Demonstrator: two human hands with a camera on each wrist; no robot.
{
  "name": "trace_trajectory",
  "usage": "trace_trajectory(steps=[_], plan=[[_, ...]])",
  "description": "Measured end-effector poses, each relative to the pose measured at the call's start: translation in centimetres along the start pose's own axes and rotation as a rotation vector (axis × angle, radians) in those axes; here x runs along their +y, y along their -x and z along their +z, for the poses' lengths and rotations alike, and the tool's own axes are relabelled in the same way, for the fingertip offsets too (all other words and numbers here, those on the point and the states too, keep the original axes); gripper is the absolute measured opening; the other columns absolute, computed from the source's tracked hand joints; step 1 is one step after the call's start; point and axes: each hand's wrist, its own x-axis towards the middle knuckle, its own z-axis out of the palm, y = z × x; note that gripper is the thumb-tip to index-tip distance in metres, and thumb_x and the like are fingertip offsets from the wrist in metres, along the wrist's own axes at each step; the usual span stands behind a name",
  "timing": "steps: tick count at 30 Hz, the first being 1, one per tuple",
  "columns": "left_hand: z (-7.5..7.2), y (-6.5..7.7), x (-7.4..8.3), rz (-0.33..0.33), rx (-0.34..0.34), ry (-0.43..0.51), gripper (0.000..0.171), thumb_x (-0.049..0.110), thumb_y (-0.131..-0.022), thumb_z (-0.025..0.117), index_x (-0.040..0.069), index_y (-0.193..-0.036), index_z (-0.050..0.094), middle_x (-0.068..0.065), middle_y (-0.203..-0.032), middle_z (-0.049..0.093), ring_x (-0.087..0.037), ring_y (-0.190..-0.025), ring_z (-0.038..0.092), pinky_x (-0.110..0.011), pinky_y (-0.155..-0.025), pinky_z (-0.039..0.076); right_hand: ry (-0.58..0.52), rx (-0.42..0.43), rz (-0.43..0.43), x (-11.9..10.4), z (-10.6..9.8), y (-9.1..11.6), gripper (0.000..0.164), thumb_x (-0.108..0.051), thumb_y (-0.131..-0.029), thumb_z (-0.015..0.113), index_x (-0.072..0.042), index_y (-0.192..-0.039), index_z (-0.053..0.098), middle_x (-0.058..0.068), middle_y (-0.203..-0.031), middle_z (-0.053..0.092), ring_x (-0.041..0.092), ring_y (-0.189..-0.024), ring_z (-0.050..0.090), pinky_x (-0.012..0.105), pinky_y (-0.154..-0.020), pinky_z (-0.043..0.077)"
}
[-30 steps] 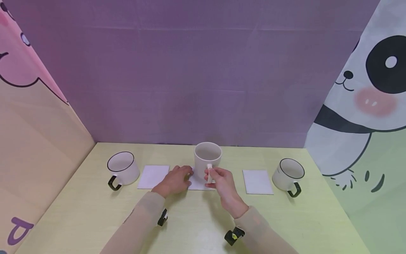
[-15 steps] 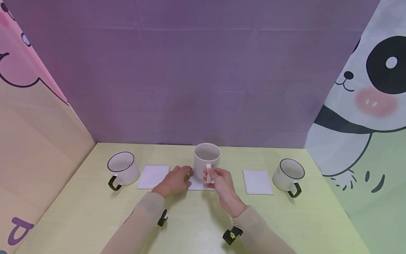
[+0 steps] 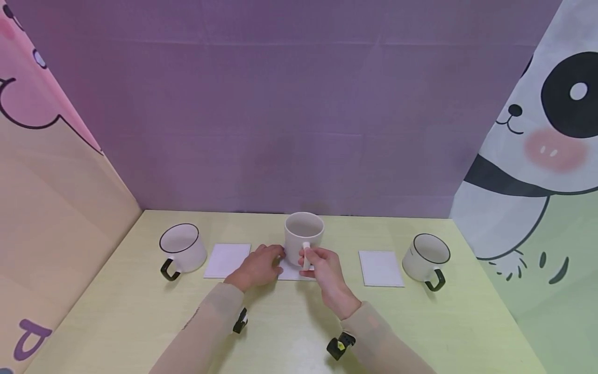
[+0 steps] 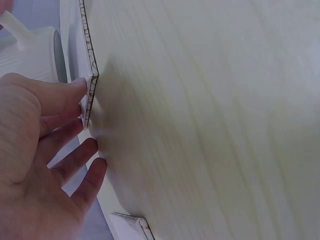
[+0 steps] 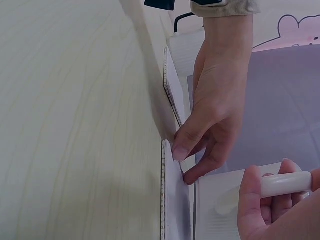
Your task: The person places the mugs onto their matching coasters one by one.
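In the head view my right hand point(image 3: 330, 275) pinches the handle of a plain white mug point(image 3: 294, 246) between thumb and fingers. Upright, the mug hangs close over the middle white square coaster point(image 3: 290, 274); a narrow gap shows under its base in the right wrist view. My left hand point(image 3: 260, 265) holds that coaster at its left side, thumb on the near corner and index finger along the edge. From the left wrist, the coaster point(image 4: 91, 92) shows its layered edge under the thumb, the other fingers spread loosely beside it.
White mugs with black rims and handles stand at the far left point(image 3: 187, 257) and far right point(image 3: 417, 266). Beside each lies a white square coaster, one on the left point(image 3: 227, 261) and one on the right point(image 3: 380, 268). A purple backdrop point(image 3: 289, 130) rises behind the table point(image 3: 280, 332).
The white mug has come slightly down and to the left in my right hand, nearer the middle coaster. My left hand stays in place.
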Motion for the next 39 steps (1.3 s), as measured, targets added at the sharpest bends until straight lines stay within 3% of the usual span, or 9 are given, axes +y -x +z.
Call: trace_trajectory(steps=[18,27,39], plan=[[-0.3,-0.1,0.0,-0.024,-0.028,0.023,0.037,0.022,-0.085,0.07,0.019,-0.12,0.059,0.005,-0.12,0.059,-0.018,-0.103,0.047,-0.044,-0.092,0.044,-0.004,0.02,0.012,0.9,0.5,-0.1,0.027,-0.014,-0.096,0.052,0.009,-0.105,0.062,0.01,-0.086,0.062,0.018,-0.087,0.058,0.042,-0.079,0.054],[-0.3,0.0,0.0,-0.002,-0.001,0.024,0.037,0.021,-0.082,0.072,0.017,-0.117,0.061,0.004,-0.113,0.061,-0.018,-0.099,0.048,-0.044,-0.089,0.046,-0.021,0.0,0.042,1.2,0.7,0.2,0.029,-0.012,-0.093,0.053,0.013,-0.106,0.06,0.009,-0.085,0.062,0.017,-0.084,0.059,0.038,-0.078,0.055],[-0.4,0.1,-0.2,-0.001,0.003,0.037,0.036,0.022,-0.082,0.072,0.019,-0.116,0.06,0.005,-0.11,0.06,-0.018,-0.098,0.048,-0.045,-0.088,0.046,-0.024,-0.016,0.044,1.2,1.0,0.6,0.029,-0.013,-0.094,0.054,0.013,-0.105,0.061,0.01,-0.084,0.062,0.019,-0.084,0.058,0.043,-0.08,0.054]])
